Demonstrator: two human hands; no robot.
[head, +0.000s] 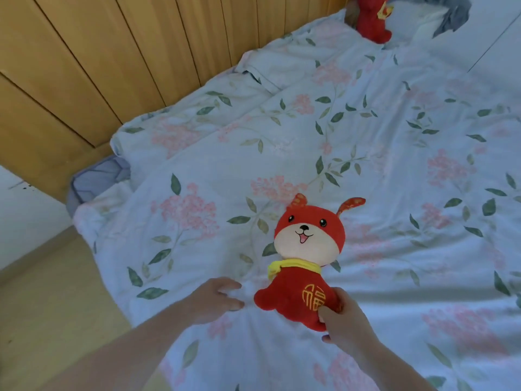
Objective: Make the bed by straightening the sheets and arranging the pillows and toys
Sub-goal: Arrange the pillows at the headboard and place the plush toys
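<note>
Red plush dog (306,266) gripped by right hand (345,324), on floral quilt (394,153)

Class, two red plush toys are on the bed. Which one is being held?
The near red plush dog, gripped by the right hand; the far red toy sits untouched by the headboard.

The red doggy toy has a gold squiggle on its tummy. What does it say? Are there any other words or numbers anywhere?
"福": one gold stitched character on the belly of the red plush dog, which the right hand holds at its base.
Second red plush toy at the far end of the bed: a yellow patch shows on it, too small and blurred to read.
Floral quilt: flowers and leaves only, no writing.
</note>
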